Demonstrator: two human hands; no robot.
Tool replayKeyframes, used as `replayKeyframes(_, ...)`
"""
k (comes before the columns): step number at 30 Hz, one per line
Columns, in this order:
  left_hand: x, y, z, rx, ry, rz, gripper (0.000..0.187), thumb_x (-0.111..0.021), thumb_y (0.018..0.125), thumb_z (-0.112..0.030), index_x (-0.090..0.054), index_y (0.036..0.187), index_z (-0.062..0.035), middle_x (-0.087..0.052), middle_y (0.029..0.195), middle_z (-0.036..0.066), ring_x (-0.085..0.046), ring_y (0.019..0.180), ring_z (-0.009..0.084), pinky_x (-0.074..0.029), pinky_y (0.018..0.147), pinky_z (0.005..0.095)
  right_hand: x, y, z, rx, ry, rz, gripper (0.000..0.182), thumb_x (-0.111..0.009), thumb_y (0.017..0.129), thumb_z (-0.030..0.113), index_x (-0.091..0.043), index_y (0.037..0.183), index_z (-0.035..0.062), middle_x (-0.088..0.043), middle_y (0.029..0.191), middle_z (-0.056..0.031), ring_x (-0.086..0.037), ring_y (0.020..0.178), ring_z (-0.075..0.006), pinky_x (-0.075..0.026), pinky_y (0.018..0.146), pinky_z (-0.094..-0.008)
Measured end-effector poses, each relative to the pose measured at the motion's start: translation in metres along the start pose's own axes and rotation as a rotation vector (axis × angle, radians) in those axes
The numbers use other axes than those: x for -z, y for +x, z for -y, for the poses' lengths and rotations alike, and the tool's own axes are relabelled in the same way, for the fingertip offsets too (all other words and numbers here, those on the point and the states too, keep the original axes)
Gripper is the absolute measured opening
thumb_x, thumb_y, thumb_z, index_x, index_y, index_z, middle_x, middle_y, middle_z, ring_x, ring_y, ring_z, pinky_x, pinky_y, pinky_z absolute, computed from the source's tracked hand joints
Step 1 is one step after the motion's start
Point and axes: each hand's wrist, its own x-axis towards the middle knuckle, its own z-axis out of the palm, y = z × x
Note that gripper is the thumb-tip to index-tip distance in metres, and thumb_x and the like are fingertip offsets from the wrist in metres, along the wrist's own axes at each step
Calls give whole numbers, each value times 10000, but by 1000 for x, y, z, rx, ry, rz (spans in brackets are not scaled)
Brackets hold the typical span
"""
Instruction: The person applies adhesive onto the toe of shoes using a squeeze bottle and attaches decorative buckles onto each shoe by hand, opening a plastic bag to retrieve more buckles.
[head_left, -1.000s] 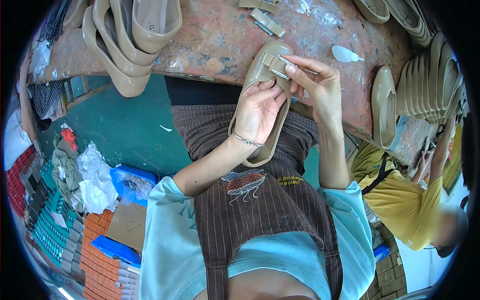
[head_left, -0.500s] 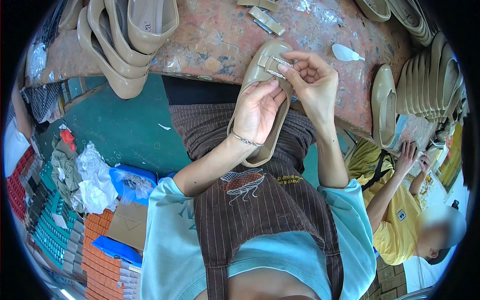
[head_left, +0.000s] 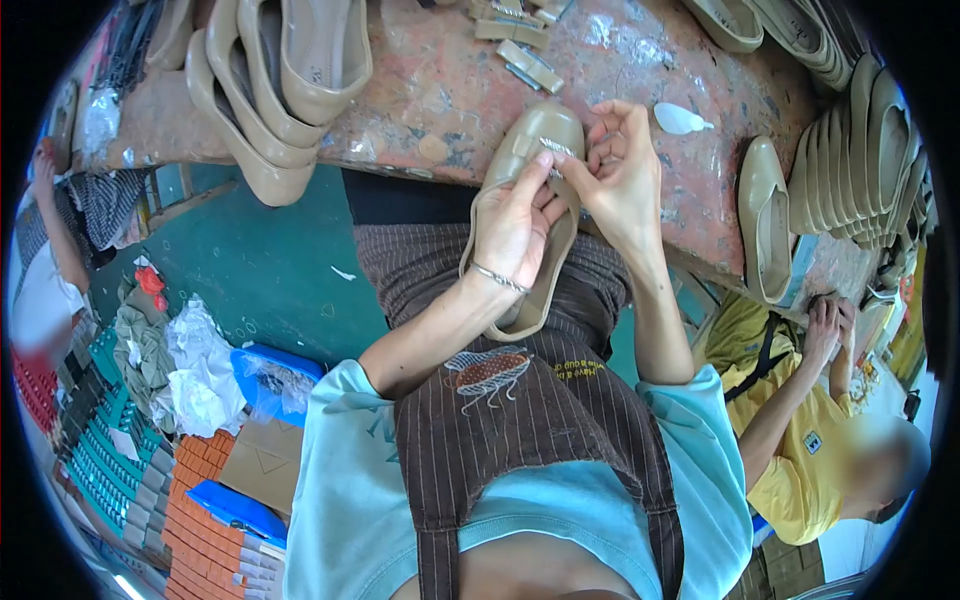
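A beige patent flat shoe (head_left: 557, 118) is held toe-away in front of my apron, its toe at the table edge. Across its upper lies a bow ornament (head_left: 556, 146) with rows of rhinestones, partly covered by my fingers. My left hand (head_left: 508, 235) is closed on the shoe near its opening, thumb pressed against the bow. My right hand (head_left: 625, 185) pinches the right side of the bow between thumb and fingers, the other fingers curled. Just beyond the toe lie several loose beige bows (head_left: 530, 66). A small white squeeze bottle (head_left: 680, 119) rests right of my right hand.
Nested beige shoes (head_left: 275, 165) sit at the table's left edge, with another row (head_left: 850, 185) and a single shoe (head_left: 767, 215) at right. A co-worker in a yellow shirt (head_left: 800, 455) works at lower right. Blue bin (head_left: 245, 375) and white bags (head_left: 200, 370) are on the floor.
Both thumbs now meet at the bow, covering more of it; my left thumb has moved up onto it. The shoe sits slightly lower in view. The co-worker's hands have come together.
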Motion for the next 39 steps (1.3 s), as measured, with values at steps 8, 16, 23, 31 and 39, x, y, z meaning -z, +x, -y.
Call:
replayKeyframes(8, -24, -59, -74, -7, -97, 251, 202, -539, 917, -93, -568, 1096, -6, -646, 1014, 85, -634, 926, 162, -521, 830, 310, 21, -3, -20, 23, 616, -99, 156, -612, 869, 63, -575, 1016, 26, -601, 852, -5, -565, 700, -49, -413, 575, -179)
replayKeyframes(16, -117, 26, -452, -219, 466, 753, 322, -485, 941, -175, -516, 1190, 28, -594, 1126, 128, -573, 1047, 212, -463, 918, 329, -15, -17, -11, 48, 450, -6, 57, -607, 849, 19, -626, 902, 9, -583, 736, 5, -509, 619, -47, -426, 559, -208)
replayKeyframes(23, -100, 20, -293, -1361, 2186, -405, 545, -662, 780, -458, -529, 1150, -80, -649, 748, 92, -660, 731, 254, -501, 640, 382, 1, -44, -35, 74, 315, -488, 144, -613, 850, 16, -585, 988, -15, -582, 796, -26, -537, 652, -83, -454, 581, -230)
replayKeyframes(31, -24, 45, -284, -900, 2196, -190, 417, -585, 778, -159, -591, 1162, 5, -659, 906, 247, -663, 827, 319, -503, 777, 382, 46, 0, -74, 149, -56, -559, 506, -767, 736, 173, -547, 1164, 18, -583, 1009, -96, -545, 923, -209, -443, 831, -323)
replayKeyframes(39, -23, -80, -151, -688, 1592, -27, 377, -562, 867, -32, -524, 1232, 53, -591, 1194, 148, -544, 1089, 163, -418, 931, 285, 34, 24, -71, 144, -73, -480, 281, -741, 760, 114, -638, 1008, 33, -624, 932, -63, -558, 880, -157, -473, 749, -292)
